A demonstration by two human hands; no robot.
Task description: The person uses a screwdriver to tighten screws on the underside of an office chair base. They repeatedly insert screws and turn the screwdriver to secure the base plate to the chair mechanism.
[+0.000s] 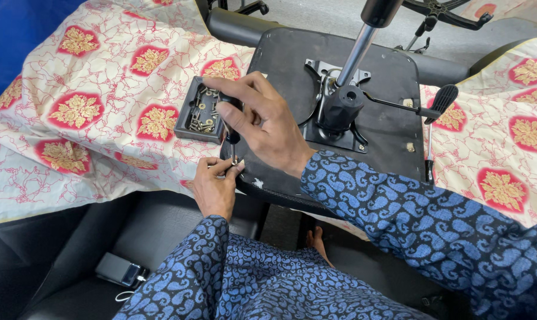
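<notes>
- Your right hand (262, 121) is closed around a black-handled screwdriver (231, 127), held upright with its tip at the near edge of the upturned chair seat (292, 65).
- Your left hand (215, 184) pinches at that tip; whether it grips a screw, you cannot tell.
- The seat lies on a cream cloth (90, 118) with red and gold flowers.
- A black tray (198, 109) of screws sits just beside the seat.
- Grey floor (339, 15) shows beyond.
</notes>
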